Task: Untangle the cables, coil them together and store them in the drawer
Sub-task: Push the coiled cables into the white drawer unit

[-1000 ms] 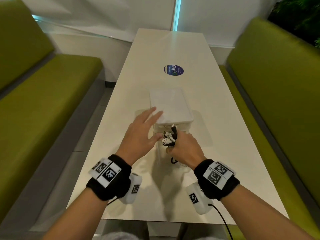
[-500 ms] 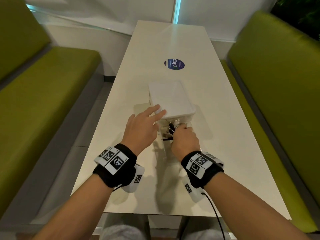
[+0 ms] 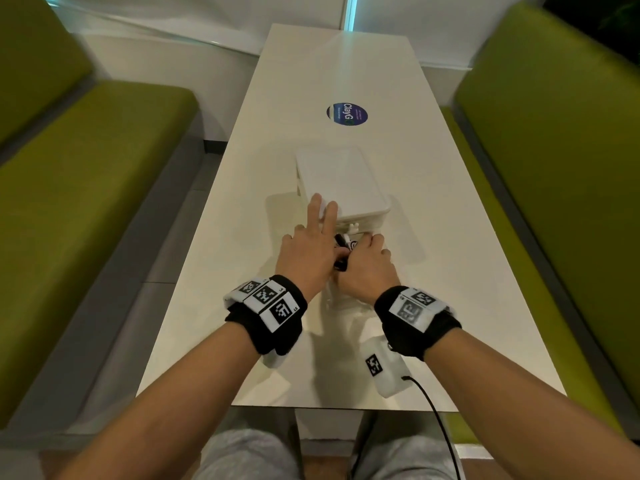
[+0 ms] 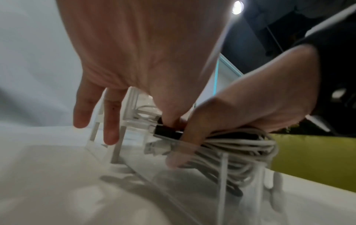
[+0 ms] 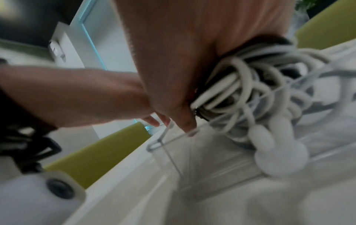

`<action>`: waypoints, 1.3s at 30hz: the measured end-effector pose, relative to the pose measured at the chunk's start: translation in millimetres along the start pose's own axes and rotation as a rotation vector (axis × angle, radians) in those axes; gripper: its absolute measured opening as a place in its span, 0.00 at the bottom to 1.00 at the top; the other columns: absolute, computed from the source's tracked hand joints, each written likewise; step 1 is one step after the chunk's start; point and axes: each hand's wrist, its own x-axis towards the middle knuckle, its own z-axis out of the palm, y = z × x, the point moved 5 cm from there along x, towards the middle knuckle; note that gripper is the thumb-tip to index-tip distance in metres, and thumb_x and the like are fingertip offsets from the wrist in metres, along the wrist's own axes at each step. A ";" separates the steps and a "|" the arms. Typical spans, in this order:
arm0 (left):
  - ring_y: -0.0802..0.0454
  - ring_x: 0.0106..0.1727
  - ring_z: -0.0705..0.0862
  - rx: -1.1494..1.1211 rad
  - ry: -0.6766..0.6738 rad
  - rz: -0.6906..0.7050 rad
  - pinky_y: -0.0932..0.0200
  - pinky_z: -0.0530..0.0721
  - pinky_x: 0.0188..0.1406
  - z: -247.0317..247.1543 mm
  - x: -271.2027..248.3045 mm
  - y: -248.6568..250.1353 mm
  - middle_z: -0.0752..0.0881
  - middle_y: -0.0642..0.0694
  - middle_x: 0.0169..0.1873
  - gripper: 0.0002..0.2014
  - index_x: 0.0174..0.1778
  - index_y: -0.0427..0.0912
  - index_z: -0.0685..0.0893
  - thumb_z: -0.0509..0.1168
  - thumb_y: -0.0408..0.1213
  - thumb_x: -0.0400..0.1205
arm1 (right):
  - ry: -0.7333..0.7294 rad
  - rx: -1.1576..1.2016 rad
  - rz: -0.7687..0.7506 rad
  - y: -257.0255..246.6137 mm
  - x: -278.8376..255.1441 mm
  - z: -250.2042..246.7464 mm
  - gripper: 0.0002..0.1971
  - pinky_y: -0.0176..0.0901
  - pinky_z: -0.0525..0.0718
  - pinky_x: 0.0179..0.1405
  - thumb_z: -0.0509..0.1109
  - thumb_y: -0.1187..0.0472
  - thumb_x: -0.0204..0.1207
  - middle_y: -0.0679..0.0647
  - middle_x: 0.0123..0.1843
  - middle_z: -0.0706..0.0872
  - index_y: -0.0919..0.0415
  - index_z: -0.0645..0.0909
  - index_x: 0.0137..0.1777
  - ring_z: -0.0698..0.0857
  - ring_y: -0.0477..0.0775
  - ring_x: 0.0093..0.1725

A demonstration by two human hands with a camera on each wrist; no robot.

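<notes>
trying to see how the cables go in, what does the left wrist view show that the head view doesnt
Only the left wrist view: the coiled cables, white and black, sinking into the clear drawer, and black and white plugs poking out. Only the head view: the white box top under the left hand's straight fingertips, and the table. Both: the right hand gripping the bundle.

This looks like a booth in a café or office canteen. A long, narrow white table (image 3: 346, 81) runs away from the seated person, its far edge against a white wall. Olive-green padded benches (seat and backrest alike) flank it, the left bench (image 3: 86, 174) and the right bench (image 3: 554, 133). A round blue branded sticker (image 3: 347, 114) lies near the table's far end.
</notes>
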 end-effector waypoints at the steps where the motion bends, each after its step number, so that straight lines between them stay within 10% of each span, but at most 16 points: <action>1: 0.40 0.50 0.84 0.066 -0.005 0.002 0.50 0.75 0.37 2.5 0.3 -0.4 0.46 0.39 0.84 0.38 0.83 0.44 0.49 0.58 0.58 0.84 | -0.012 0.023 -0.034 1.3 -3.2 -1.6 0.38 0.56 0.74 0.68 0.68 0.49 0.75 0.65 0.73 0.66 0.70 0.58 0.78 0.71 0.70 0.68; 9: 0.44 0.46 0.85 0.240 0.040 0.015 0.52 0.79 0.39 11.6 1.6 -2.9 0.48 0.37 0.85 0.45 0.80 0.43 0.42 0.59 0.64 0.81 | -0.060 -0.041 -0.226 9.5 -23.6 -2.5 0.41 0.56 0.72 0.70 0.64 0.47 0.80 0.63 0.80 0.62 0.65 0.49 0.85 0.70 0.68 0.72; 16: 0.38 0.46 0.86 -0.107 0.045 -0.023 0.47 0.85 0.41 -5.2 1.1 4.4 0.54 0.37 0.81 0.30 0.78 0.42 0.60 0.63 0.50 0.84 | -0.277 0.020 -0.088 6.3 -8.6 -7.1 0.34 0.56 0.68 0.74 0.62 0.58 0.79 0.65 0.76 0.63 0.63 0.52 0.82 0.66 0.71 0.74; 23: 0.42 0.53 0.84 -0.089 0.070 -0.067 0.46 0.81 0.46 -3.1 0.1 -3.6 0.58 0.43 0.80 0.37 0.77 0.47 0.62 0.73 0.52 0.76 | -0.178 0.014 -0.224 15.8 -20.4 1.1 0.45 0.57 0.71 0.73 0.69 0.45 0.73 0.61 0.80 0.61 0.58 0.50 0.84 0.66 0.70 0.75; 28: 0.43 0.53 0.83 -0.080 0.067 -0.074 0.46 0.79 0.48 -3.6 1.2 -2.3 0.57 0.43 0.80 0.38 0.77 0.48 0.61 0.74 0.51 0.76 | -0.094 -0.156 -0.405 16.6 -30.2 -1.5 0.48 0.58 0.47 0.87 0.62 0.44 0.78 0.65 0.88 0.39 0.63 0.37 0.86 0.35 0.63 0.87; 39: 0.38 0.47 0.85 -0.210 0.109 0.056 0.48 0.85 0.41 -0.8 0.9 -7.7 0.64 0.36 0.77 0.32 0.74 0.41 0.67 0.72 0.32 0.75 | -0.131 -0.095 -0.528 18.3 -28.3 6.8 0.39 0.55 0.41 0.86 0.59 0.52 0.86 0.58 0.88 0.40 0.58 0.39 0.87 0.40 0.65 0.86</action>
